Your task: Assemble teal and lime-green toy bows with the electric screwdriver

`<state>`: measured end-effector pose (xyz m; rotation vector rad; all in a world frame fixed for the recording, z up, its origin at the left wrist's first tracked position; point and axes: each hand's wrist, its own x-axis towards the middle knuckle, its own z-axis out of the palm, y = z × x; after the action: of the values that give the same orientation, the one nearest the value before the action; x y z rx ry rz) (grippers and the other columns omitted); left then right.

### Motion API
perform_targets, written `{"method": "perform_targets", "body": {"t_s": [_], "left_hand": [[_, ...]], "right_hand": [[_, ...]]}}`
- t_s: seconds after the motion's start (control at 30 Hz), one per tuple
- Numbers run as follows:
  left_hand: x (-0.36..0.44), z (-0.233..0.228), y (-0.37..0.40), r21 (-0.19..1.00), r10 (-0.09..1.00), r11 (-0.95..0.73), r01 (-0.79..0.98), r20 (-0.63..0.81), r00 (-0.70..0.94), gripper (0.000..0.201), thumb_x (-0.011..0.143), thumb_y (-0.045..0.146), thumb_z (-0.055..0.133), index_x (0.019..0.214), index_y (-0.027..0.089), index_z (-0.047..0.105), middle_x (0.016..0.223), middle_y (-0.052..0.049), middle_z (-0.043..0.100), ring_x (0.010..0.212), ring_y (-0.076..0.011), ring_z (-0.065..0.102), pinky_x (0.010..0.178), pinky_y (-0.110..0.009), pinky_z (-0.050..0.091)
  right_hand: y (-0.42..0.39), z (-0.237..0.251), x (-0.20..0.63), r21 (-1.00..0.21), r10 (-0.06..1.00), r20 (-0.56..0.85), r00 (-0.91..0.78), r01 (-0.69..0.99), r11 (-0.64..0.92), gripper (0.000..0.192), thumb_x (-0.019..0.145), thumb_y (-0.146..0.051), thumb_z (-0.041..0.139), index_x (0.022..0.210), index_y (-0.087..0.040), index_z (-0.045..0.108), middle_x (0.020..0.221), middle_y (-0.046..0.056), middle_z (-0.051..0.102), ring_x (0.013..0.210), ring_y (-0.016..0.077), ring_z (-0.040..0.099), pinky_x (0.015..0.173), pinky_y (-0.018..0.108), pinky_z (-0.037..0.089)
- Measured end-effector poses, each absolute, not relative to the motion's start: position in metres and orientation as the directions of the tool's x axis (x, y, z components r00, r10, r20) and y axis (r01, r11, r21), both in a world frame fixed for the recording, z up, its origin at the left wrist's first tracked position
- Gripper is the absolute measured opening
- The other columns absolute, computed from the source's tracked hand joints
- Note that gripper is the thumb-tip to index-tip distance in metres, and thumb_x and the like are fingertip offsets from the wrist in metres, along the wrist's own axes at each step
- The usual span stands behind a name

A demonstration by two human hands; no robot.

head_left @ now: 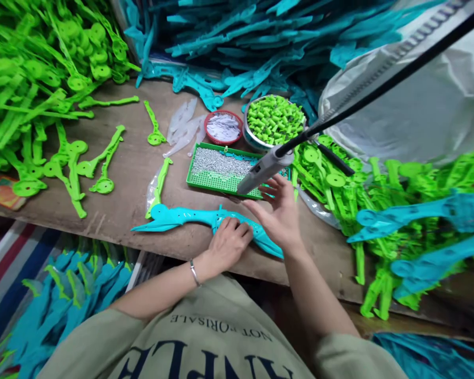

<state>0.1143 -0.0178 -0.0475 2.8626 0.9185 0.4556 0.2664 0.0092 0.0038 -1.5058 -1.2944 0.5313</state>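
Bunched and curled, the left hand rests on the middle of the long blue part near the brown tabletop's front edge, and I cannot tell whether it pinches anything underneath, while the right hand is spread just beside the hanging grey tool, contact unclear. Left to right lie a heap of lime-green parts, a single green part by the blue one's left end, a green tray of small metal pieces, and a bowl of little green pieces.
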Motion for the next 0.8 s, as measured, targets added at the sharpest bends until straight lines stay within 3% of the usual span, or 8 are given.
{"method": "perform_targets", "body": {"t_s": [0.13, 0.27, 0.37, 0.5, 0.7, 0.8], "left_hand": [[0.113, -0.051, -0.029, 0.176, 0.62, -0.784, 0.595, 0.281, 0.733, 0.03, 0.098, 0.018, 0.056, 0.126, 0.015, 0.066, 0.123, -0.011, 0.071, 0.097, -0.0257, 0.061, 0.087, -0.046, 0.05], [0.113, -0.053, -0.046, 0.102, 0.675, -0.732, 0.673, 0.233, 0.7, 0.038, 0.101, 0.018, 0.05, 0.138, 0.018, 0.061, 0.144, -0.009, 0.063, 0.117, -0.0265, 0.058, 0.098, -0.046, 0.046], [0.117, -0.054, -0.05, 0.076, 0.692, -0.716, 0.694, 0.211, 0.691, 0.037, 0.103, 0.02, 0.049, 0.137, 0.018, 0.063, 0.145, -0.01, 0.064, 0.118, -0.0252, 0.059, 0.1, -0.043, 0.044], [0.12, -0.055, -0.048, 0.09, 0.694, -0.712, 0.697, 0.248, 0.676, 0.033, 0.102, 0.023, 0.053, 0.131, 0.02, 0.068, 0.141, -0.01, 0.067, 0.113, -0.0245, 0.062, 0.102, -0.044, 0.042], [0.114, -0.051, -0.05, 0.088, 0.692, -0.707, 0.702, 0.295, 0.659, 0.038, 0.104, 0.021, 0.045, 0.135, 0.02, 0.068, 0.147, -0.005, 0.063, 0.118, -0.0216, 0.058, 0.101, -0.041, 0.043], [0.116, -0.05, -0.054, 0.084, 0.703, -0.693, 0.716, 0.301, 0.645, 0.038, 0.105, 0.02, 0.044, 0.133, 0.017, 0.069, 0.142, -0.007, 0.067, 0.11, -0.0199, 0.061, 0.094, -0.037, 0.046]], "right_hand": [[0.043, 0.013, 0.253, -0.942, 0.934, 0.208, 0.291, 0.318, 0.11, 0.045, 0.074, -0.039, 0.083, 0.11, -0.024, 0.06, 0.096, 0.002, 0.072, 0.085, 0.0199, 0.071, 0.078, 0.037, 0.061], [0.053, 0.027, 0.27, -0.97, 0.945, 0.227, 0.237, 0.143, 0.197, 0.039, 0.072, -0.027, 0.075, 0.109, -0.025, 0.063, 0.089, -0.001, 0.073, 0.083, 0.0214, 0.073, 0.077, 0.039, 0.06], [0.064, 0.03, 0.282, -0.953, 0.903, 0.299, 0.308, 0.055, 0.296, 0.031, 0.071, -0.024, 0.071, 0.101, -0.025, 0.066, 0.076, -0.003, 0.068, 0.069, 0.0185, 0.069, 0.068, 0.035, 0.056], [0.084, 0.008, 0.287, -0.943, 0.826, 0.331, 0.456, 0.117, 0.313, 0.026, 0.073, -0.03, 0.078, 0.095, -0.024, 0.066, 0.06, -0.007, 0.057, 0.05, 0.0136, 0.057, 0.054, 0.031, 0.048], [0.1, -0.023, 0.287, -0.949, 0.807, 0.298, 0.51, 0.066, 0.308, 0.028, 0.075, -0.042, 0.078, 0.09, -0.024, 0.063, 0.056, -0.009, 0.053, 0.047, 0.0134, 0.055, 0.055, 0.031, 0.048], [0.103, -0.028, 0.288, -0.949, 0.818, 0.29, 0.497, 0.038, 0.313, 0.03, 0.074, -0.043, 0.079, 0.091, -0.024, 0.063, 0.056, -0.008, 0.055, 0.046, 0.014, 0.055, 0.054, 0.031, 0.048]]}}
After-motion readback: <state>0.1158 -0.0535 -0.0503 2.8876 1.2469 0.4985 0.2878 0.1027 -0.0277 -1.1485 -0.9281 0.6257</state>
